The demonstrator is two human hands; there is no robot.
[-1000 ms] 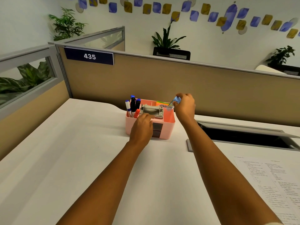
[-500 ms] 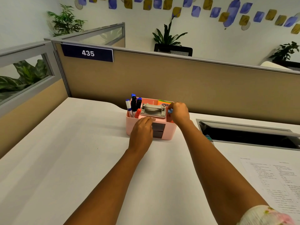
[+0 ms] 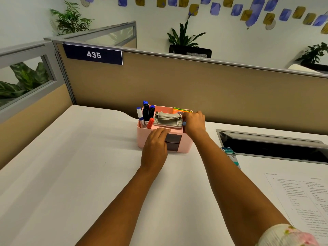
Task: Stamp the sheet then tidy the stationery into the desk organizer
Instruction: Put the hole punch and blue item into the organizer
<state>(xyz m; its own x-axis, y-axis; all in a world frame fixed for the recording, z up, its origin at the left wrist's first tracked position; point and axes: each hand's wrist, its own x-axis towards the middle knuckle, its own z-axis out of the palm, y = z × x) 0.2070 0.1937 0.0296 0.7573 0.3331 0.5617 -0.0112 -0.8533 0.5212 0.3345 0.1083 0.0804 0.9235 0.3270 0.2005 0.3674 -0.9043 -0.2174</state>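
Your two forearms come up from the lower edge of the view, both bare from elbow to wrist. Your left hand (image 3: pixel 156 144) wears no glove, ring, watch or band that the view shows, and your right hand (image 3: pixel 194 123) is just as bare. The only clothing in sight is on your right arm, at the bottom right corner: the hem of a sleeve (image 3: pixel 287 236) in a cream, finely ribbed or crinkled fabric, printed with soft pink flowers and small green leaves. No sleeve shows on your left arm.
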